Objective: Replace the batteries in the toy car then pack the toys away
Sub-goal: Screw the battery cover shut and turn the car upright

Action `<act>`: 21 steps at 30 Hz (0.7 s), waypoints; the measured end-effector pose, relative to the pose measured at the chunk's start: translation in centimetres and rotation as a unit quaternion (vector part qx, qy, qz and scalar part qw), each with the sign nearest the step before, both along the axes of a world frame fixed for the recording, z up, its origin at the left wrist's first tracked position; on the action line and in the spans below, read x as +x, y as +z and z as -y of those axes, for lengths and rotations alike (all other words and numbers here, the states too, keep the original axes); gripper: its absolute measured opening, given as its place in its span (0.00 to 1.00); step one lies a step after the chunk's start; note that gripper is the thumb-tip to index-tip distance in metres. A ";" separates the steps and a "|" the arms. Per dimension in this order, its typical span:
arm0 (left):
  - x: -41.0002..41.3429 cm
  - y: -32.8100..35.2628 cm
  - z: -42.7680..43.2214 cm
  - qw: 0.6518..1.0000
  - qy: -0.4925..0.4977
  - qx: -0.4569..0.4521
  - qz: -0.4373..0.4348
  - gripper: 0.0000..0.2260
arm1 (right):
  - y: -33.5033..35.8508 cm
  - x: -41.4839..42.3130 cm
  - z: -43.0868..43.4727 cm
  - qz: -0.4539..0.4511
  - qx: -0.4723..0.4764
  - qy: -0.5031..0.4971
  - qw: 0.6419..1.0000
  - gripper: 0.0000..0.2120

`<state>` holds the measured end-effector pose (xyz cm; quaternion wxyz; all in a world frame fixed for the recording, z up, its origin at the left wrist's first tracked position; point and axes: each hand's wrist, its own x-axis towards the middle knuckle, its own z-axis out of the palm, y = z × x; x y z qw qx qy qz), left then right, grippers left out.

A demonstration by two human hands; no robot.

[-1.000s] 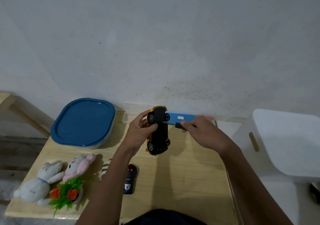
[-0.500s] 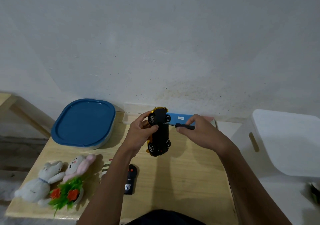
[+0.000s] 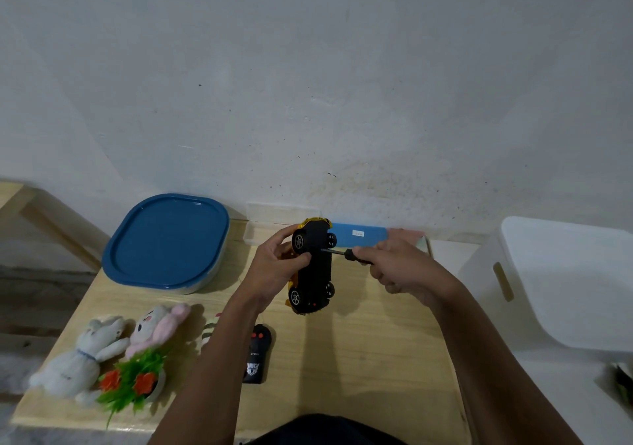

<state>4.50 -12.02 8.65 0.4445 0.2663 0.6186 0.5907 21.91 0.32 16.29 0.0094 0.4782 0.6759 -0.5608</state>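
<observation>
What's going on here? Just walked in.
A person is working on the toy car above the wooden table. The left hand grips it tipped on its side, black underside facing the camera. The right hand holds a small screwdriver with its tip at that underside, near one pair of wheels. The black remote, plush toys and blue-lidded container sit on the table, not yet packed.

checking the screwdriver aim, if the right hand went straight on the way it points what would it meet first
The toy car, black underside: the right hand points left, its screwdriver tip seemingly touching it; depth is unclear.
</observation>
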 end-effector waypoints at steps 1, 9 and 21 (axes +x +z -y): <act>0.0 -0.1 0.0 1.000 0.003 -0.001 0.003 0.22 | 0.0 0.0 0.0 0.005 0.000 0.012 1.000 0.12; 0.2 -0.3 -0.6 1.000 0.011 0.001 0.015 0.22 | -0.8 0.8 -0.7 0.028 0.186 0.047 0.981 0.15; 0.1 -0.2 -0.6 1.000 0.021 -0.001 0.014 0.23 | -1.0 1.0 -1.0 0.057 0.201 0.086 0.974 0.12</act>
